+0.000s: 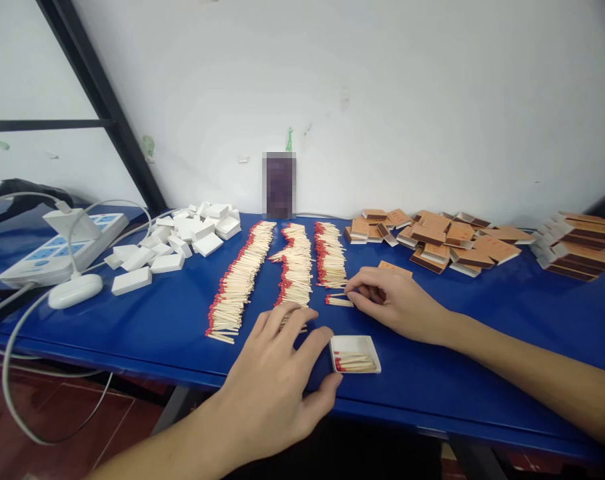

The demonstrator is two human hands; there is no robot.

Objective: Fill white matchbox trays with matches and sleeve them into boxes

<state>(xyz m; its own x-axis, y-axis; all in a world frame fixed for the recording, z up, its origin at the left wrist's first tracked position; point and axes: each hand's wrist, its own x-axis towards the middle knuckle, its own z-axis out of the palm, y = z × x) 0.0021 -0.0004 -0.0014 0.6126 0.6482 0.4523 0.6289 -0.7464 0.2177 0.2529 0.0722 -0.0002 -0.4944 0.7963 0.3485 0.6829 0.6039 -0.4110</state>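
A small white tray (pixel 356 339), partly filled with red-tipped matches, sits near the front edge of the blue table (pixel 147 313). Just beyond it lies a small bunch of matches (pixel 338 301), its right end pinched by the right hand (pixel 392 303). The left hand (pixel 277 373) rests open, fingers spread, its thumb beside the tray's left edge. Farther back run three rows of matches (pixel 296 263), with empty white trays (pixel 182 240) at far left and orange sleeves (pixel 442 243) at far right.

The left forearm (pixel 172 447) and right forearm (pixel 532 373) are bare (fingers (pixel 282 327) likewise), unsleeved.
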